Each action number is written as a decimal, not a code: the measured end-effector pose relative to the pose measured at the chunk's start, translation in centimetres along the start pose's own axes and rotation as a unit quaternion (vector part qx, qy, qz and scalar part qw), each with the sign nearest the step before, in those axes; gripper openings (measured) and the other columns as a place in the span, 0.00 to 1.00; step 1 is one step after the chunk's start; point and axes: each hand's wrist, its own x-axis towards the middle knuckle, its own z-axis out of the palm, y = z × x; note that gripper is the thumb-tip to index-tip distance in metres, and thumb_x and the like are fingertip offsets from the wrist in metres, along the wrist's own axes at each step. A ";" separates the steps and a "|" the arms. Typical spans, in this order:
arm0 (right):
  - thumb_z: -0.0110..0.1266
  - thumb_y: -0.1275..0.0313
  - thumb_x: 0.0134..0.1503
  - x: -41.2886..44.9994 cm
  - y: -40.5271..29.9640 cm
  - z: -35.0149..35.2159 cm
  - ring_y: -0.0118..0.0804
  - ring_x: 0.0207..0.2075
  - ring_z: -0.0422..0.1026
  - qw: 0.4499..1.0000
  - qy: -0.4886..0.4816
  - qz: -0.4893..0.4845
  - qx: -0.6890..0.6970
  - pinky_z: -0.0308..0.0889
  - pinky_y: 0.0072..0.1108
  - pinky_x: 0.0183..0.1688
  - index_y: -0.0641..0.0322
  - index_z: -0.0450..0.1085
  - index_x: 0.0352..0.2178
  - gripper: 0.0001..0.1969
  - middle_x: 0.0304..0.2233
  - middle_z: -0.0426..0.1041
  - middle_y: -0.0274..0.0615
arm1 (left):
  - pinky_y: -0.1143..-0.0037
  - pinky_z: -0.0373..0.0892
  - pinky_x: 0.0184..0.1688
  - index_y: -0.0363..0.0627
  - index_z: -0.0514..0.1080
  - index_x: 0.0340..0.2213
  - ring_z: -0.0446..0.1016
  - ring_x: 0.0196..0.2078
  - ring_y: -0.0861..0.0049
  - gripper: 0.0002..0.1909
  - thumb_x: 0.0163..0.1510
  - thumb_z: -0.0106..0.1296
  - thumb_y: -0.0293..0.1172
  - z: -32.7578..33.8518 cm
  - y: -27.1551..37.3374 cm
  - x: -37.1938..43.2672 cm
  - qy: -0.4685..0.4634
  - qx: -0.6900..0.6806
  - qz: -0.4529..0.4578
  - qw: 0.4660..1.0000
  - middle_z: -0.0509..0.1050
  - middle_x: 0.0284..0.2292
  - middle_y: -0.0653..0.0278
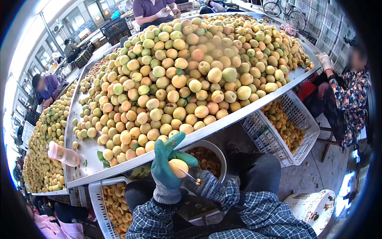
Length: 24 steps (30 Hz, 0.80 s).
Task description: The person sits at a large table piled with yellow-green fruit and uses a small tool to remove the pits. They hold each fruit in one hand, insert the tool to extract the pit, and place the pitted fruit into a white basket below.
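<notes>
My left hand (167, 162), in a green-coated knit glove, holds a yellow apricot (178, 168) between its fingers and palm. Close on its right, my right hand (206, 183) in a grey knit glove grips a small metal tool (191, 177), whose thin shaft touches the apricot; the exact kind of tool cannot be told. Both hands are over my lap, just below the rim of a metal-edged table (226, 119). On that table lies a large heap of whole apricots (179, 80), some with green leaves among them.
A white crate of apricot halves (118, 206) stands at lower left, another white crate (286, 155) at right. Between them is a round tub (222, 161) with brownish pieces. A pink bottle (64, 154) lies on the left. A stained white bucket (313, 206) is at lower right. Several people sit around.
</notes>
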 end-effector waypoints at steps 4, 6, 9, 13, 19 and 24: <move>0.52 0.68 0.54 0.0 0.9 0.9 0.53 0.41 0.73 1.000 0.002 0.007 0.014 0.69 0.34 0.44 0.61 0.67 0.48 0.19 0.39 0.74 0.53 | 0.75 0.74 0.30 0.34 0.53 0.58 0.76 0.23 0.72 0.29 0.65 0.29 0.46 0.5 1.8 0.3 -0.033 -0.073 -0.111 0.991 0.75 0.39 0.46; 0.52 0.68 0.55 0.1 1.2 1.2 0.50 0.43 0.73 0.999 0.031 -0.030 -0.021 0.69 0.33 0.45 0.62 0.67 0.48 0.18 0.40 0.74 0.51 | 0.74 0.72 0.37 0.29 0.61 0.53 0.75 0.22 0.72 0.34 0.65 0.22 0.51 0.9 2.5 0.6 -0.042 0.029 -0.080 0.995 0.77 0.29 0.49; 0.52 0.69 0.55 0.0 1.1 0.8 0.49 0.43 0.74 0.996 0.046 -0.009 0.072 0.69 0.31 0.46 0.62 0.68 0.47 0.18 0.41 0.74 0.52 | 0.74 0.70 0.42 0.31 0.60 0.54 0.76 0.28 0.71 0.32 0.65 0.28 0.50 0.8 3.1 1.1 -0.047 -0.069 -0.164 0.983 0.77 0.32 0.49; 0.54 0.70 0.54 -0.2 0.6 -0.6 0.49 0.42 0.74 0.997 0.074 -0.013 0.005 0.69 0.31 0.45 0.62 0.69 0.46 0.17 0.40 0.75 0.52 | 0.75 0.69 0.47 0.35 0.62 0.54 0.73 0.43 0.76 0.26 0.58 0.49 0.38 -0.3 3.3 1.1 -0.117 -0.202 -0.314 0.920 0.74 0.42 0.56; 0.55 0.69 0.53 -0.8 0.0 -1.7 0.50 0.41 0.74 0.994 0.083 -0.023 -0.061 0.70 0.33 0.44 0.61 0.71 0.44 0.17 0.38 0.75 0.52 | 0.75 0.70 0.45 0.37 0.72 0.43 0.75 0.39 0.73 0.23 0.50 0.58 0.41 -0.7 3.2 0.6 -0.252 -0.024 -0.247 0.935 0.77 0.36 0.58; 0.54 0.63 0.53 -0.2 0.3 -2.2 0.50 0.41 0.74 0.996 0.018 0.015 -0.091 0.70 0.33 0.44 0.60 0.71 0.43 0.17 0.38 0.75 0.53 | 0.74 0.71 0.42 0.38 0.73 0.39 0.76 0.36 0.73 0.19 0.46 0.61 0.35 -0.4 3.9 0.7 -0.245 0.211 -0.230 0.918 0.77 0.35 0.58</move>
